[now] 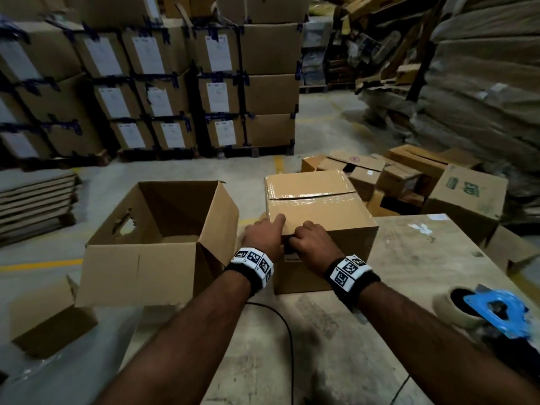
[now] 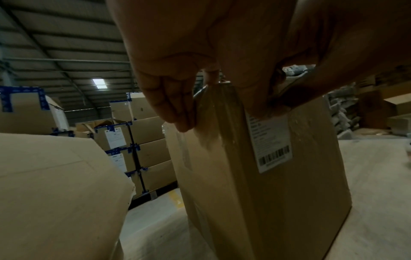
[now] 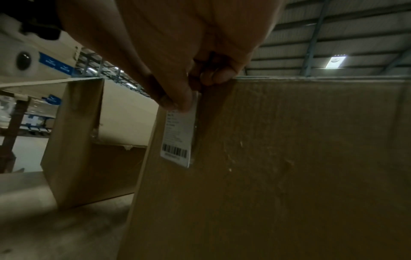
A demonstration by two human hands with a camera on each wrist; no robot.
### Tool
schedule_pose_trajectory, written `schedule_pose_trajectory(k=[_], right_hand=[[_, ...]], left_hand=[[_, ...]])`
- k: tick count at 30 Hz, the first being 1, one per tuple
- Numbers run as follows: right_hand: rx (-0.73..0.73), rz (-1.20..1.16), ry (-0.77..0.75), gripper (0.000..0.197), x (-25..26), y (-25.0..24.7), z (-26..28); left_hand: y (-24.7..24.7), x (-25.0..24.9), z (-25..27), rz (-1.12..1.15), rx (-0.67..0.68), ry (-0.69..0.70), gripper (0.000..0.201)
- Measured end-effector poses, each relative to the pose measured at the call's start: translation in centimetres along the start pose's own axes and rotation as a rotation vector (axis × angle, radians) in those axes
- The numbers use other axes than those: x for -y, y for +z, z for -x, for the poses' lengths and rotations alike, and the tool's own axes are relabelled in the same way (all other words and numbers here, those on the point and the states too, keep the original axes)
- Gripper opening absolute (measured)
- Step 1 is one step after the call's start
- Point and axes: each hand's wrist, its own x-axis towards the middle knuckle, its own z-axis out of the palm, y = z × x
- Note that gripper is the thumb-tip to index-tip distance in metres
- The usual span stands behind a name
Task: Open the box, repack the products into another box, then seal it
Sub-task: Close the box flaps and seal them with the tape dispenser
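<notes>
- Looking down from the head view, a sealed brown cardboard box (image 1: 318, 211) with glossy clear tape across its top sits on the pale worn wooden table (image 1: 409, 258), just right of an open, empty brown cardboard box (image 1: 157, 229) with its flaps up. Left hand (image 1: 264, 236) rests at the sealed box's near top edge, forefinger stretched flat onto the lid. Right hand (image 1: 312, 239) is right beside it, fingers curled down over the same edge, pinching something at the front face; what exactly is hidden from here. A roll of tape in a blue plastic dispenser (image 1: 493, 309) lies near the table's right edge, well apart from both hands, and a thin black cable (image 1: 280, 320) trails between the forearms. Stacked cartons with white labels (image 1: 152, 83) fill the background.
- Left wrist view now: the left hand (image 2: 177, 70) has its fingers (image 2: 175, 105) pressed together, tips down on the taped corner of the sealed box (image 2: 266, 193). A white barcode label (image 2: 271, 142) sits on the box's front face, and the open box's wall (image 2: 55, 193) is close on the left.
- Right wrist view: the right hand (image 3: 177, 61) pinches the top of the white barcode label (image 3: 180, 137), thumb (image 3: 173, 98) on its upper edge, and the label's right edge stands off the cardboard. The open box (image 3: 75, 140) stands just beyond.
</notes>
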Motion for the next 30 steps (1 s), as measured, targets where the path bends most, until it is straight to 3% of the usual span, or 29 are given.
schedule_pose_trajectory(k=[2,4,8,11,14,17,19,22,27,30], right_hand=[[-0.069,-0.032,0.002,0.028,-0.2,0.3,0.5],[-0.105,-0.087,0.05,0.044,-0.5,0.5,1.0],[0.034,-0.101,0.257,0.083,-1.1,0.2,0.7],[0.184,-0.135,0.368,0.073,-1.8,0.2,-0.5],[0.173,-0.099,0.361,0.05,-2.5,0.5,-1.1],[0.191,-0.111,0.36,0.047,-2.7,0.6,-1.3],[0.183,-0.097,0.371,0.053,-2.5,0.7,-0.9],[0.183,-0.002,0.376,0.079,-2.0,1.8,-0.1],[0.171,-0.004,0.467,0.08,-0.7,2.4,0.1],[0.175,-0.018,0.451,0.09,-1.0,2.5,0.3]], left_hand=[[0.0,0.0,-0.1,-0.012,-0.013,-0.001,0.06],[0.1,-0.1,-0.2,-0.01,-0.031,-0.006,0.055],[0.3,-0.1,-0.1,0.003,-0.038,-0.004,0.051],[0.4,0.1,0.0,0.02,-0.043,0.017,0.054],[0.4,0.5,0.0,0.044,-0.05,0.031,0.049],[0.4,0.6,-0.1,0.035,-0.043,0.044,0.046],[0.4,0.3,0.0,0.03,-0.041,0.03,0.043],[0.8,-0.2,0.4,0.032,-0.044,0.011,0.04],[1.2,0.3,0.9,0.026,-0.051,0.027,0.052],[1.3,0.0,0.8,0.02,-0.045,0.018,0.054]])
